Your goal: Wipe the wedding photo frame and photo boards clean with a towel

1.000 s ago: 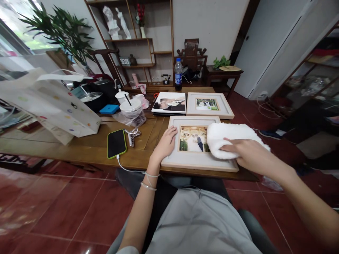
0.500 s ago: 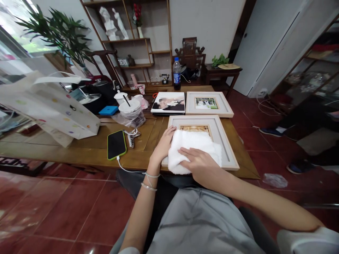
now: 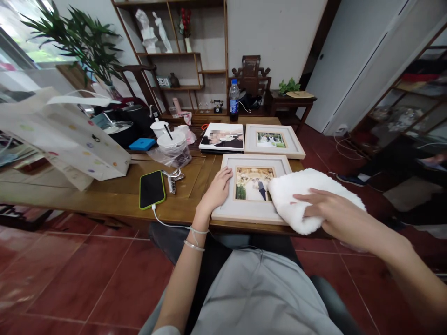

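- The left hand [image 3: 218, 188] lies nearly flat, fingers stretched out and close together, over the left edge of the near picture frame [image 3: 244, 211]; its thumb is hard to make out.
- The right hand [image 3: 324, 209] is half closed on a white cloth [image 3: 300, 186], with one finger stretched out over it and the others bent into it.
- The cloth covers the frame's right side, touches the right edge of the photo [image 3: 253, 184], and reaches past the front of the table [image 3: 115, 195].
- That frame lies flat near the table's front edge, photo side up.
- Just behind it, a second frame [image 3: 292, 142] lies beside a stack with a black-and-white picture [image 3: 228, 137] on top.
- A bottle with a blue cap [image 3: 233, 100] stands upright behind these (some dark liquid shows inside).
- To the left, a phone [image 3: 152, 190] in a green case lies with a white cable [image 3: 164, 222] plugged in, a crumpled silver wrapper [image 3: 172, 180] just beside it.
- Farther left stands a tilted paper bag [image 3: 80, 144] with coloured spots.
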Motion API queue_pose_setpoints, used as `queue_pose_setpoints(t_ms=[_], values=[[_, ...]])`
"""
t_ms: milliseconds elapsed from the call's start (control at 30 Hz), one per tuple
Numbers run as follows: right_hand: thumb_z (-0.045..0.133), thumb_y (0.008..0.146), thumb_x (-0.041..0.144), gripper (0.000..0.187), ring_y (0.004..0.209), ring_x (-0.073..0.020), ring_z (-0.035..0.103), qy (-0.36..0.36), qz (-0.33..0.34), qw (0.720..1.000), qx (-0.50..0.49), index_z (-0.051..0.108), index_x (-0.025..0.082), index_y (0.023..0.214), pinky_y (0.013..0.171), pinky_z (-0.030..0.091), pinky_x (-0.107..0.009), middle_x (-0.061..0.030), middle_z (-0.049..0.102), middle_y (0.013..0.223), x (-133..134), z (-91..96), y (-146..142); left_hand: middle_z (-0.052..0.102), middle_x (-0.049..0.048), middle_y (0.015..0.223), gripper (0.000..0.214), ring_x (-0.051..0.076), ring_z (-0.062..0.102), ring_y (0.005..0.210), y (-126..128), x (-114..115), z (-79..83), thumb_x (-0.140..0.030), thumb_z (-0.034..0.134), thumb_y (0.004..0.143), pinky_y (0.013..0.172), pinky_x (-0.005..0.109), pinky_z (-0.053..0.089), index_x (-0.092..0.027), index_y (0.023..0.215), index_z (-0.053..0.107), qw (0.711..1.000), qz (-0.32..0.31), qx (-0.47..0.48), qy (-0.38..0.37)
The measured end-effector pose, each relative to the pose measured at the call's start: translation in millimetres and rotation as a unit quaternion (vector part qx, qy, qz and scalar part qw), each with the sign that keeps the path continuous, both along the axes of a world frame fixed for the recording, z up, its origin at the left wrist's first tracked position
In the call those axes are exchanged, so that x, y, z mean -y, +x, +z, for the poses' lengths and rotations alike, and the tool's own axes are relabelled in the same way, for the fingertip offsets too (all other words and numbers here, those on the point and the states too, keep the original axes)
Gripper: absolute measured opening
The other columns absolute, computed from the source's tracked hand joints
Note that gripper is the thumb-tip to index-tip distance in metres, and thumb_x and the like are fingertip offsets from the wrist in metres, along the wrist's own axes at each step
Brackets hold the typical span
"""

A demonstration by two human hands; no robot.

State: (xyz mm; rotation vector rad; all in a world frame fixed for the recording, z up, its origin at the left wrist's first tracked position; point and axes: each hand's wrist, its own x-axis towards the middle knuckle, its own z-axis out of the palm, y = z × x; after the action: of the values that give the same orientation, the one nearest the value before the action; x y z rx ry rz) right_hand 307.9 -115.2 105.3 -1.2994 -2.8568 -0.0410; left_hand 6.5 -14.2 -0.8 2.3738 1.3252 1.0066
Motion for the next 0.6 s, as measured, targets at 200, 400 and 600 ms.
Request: queue_pose_setpoints(t_ms=[200, 400, 600], values=[[0.039, 0.057, -0.004, 0.049, 0.117, -0.0224, 0.050, 0.002, 0.018, 0.999, -0.048, 0.068, 0.020, 0.088, 0.101, 0.035, -0.044, -0.0101, 0.060, 0.119, 3.0, -17.0, -40.9, 0.050, 0.0147, 0.131, 0.037, 0.023, 0.035, 0.130, 1.9, 1.5, 2.2, -0.009, 0.036, 0.086, 0.109, 0.046, 0.030, -0.010, 0.118, 0.054, 1.000, 0.003, -0.009, -0.002], [0.040, 0.054, -0.005, 0.054, 0.126, -0.0218, 0.039, 0.037, 0.084, 0.989, -0.120, 0.065, 0.017, 0.097, 0.104, 0.030, -0.045, -0.0112, 0.050, 0.132, -1.1, -52.7, -87.0, 0.049, 0.0164, 0.132, 0.038, 0.023, 0.034, 0.131, 1.7, 2.3, 4.7, -0.011, 0.034, 0.087, 0.109, 0.045, 0.029, -0.007, 0.119, 0.053, 1.000, 0.001, -0.021, -0.006], [0.040, 0.055, -0.005, 0.054, 0.125, -0.0200, 0.040, -0.001, 0.126, 0.984, -0.129, 0.065, 0.018, 0.097, 0.105, 0.028, -0.043, -0.0090, 0.049, 0.133, -6.5, -46.8, -78.2, 0.047, 0.0142, 0.134, 0.038, 0.022, 0.033, 0.131, -0.1, 0.6, 2.6, -0.011, 0.035, 0.087, 0.109, 0.047, 0.029, -0.011, 0.121, 0.052, 1.000, -0.009, -0.019, -0.009]])
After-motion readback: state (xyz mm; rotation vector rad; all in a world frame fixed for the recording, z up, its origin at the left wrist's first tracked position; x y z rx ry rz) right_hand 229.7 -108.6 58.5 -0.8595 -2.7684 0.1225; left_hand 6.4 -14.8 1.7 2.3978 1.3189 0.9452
